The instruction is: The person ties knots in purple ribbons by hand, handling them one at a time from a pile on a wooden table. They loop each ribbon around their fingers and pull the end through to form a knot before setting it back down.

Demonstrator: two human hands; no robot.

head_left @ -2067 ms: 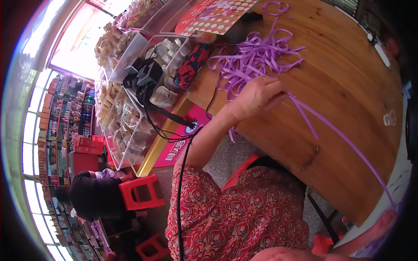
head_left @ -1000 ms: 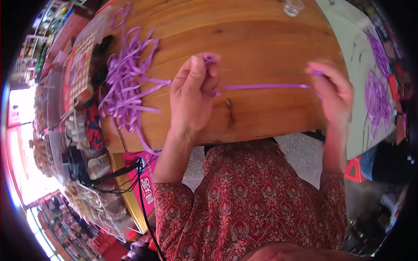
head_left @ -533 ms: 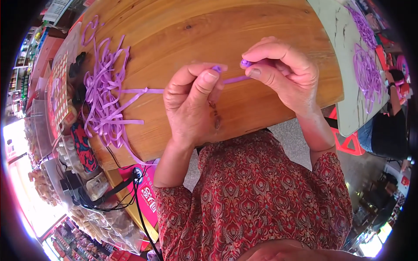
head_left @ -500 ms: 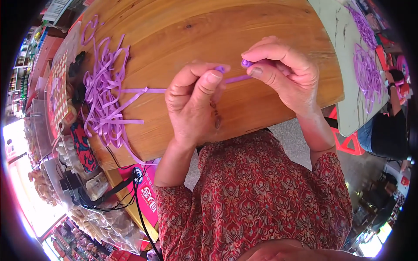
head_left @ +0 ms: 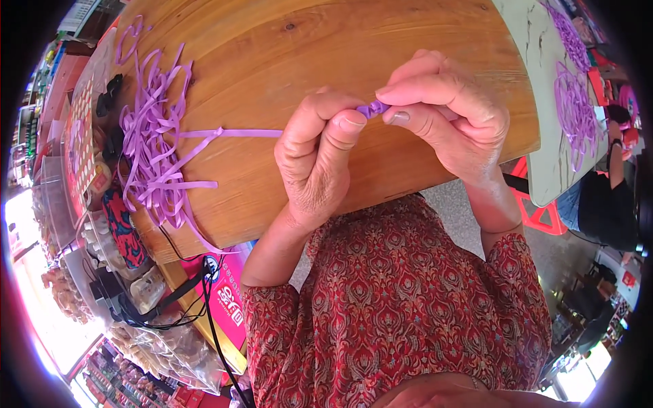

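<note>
The left hand [head_left: 320, 153] and the right hand [head_left: 452, 119] meet at the upper centre of the frame, each with thumb and finger pinched on a small purple ribbon coil [head_left: 372, 109] above the worktop [head_left: 408, 41]; the grip looks narrow, so a slackened fingertip could probably let the coil slip or unwind; a strand [head_left: 252, 133] runs leftward from the left hand to a loose ribbon heap [head_left: 153, 136] at the left of the frame, and a tug might tighten a snarl there or drag the heap along; one end hangs by the worktop's edge, near black cables [head_left: 204, 299] at lower left, where it could perhaps catch.

The worktop is brown wood with visible grain; a pale, dark-veined table [head_left: 537, 136] adjoins it at upper right, bearing more purple ribbon [head_left: 575, 115]; below that are a red stool [head_left: 541, 211] and a co-worker in dark clothing [head_left: 605, 211].
</note>
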